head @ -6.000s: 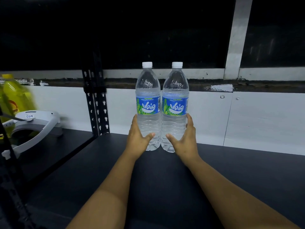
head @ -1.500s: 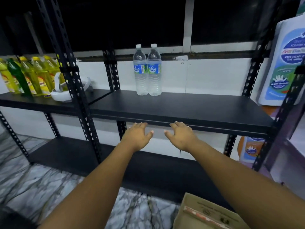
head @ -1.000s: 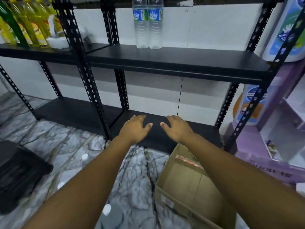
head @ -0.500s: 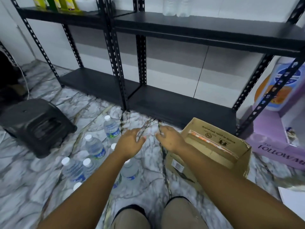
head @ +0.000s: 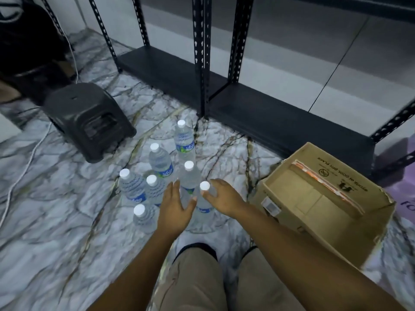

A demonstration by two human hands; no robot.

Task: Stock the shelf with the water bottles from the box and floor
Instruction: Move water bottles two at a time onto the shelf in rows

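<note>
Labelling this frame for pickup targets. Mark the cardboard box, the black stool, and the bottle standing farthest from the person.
cardboard box (head: 267, 191): head view, on its near-left outer wall.
black stool (head: 76, 104): head view, on its flat top.
farthest bottle (head: 185, 143): head view, on its blue label.

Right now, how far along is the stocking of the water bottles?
Done: the cardboard box shows no bottles inside. Any stocked upper shelf is out of view.
In hand: nothing yet. The left hand and right hand reach, open, around the nearest bottle.
Left: seven bottles stand on the floor, and the lower shelf holds none.
</note>
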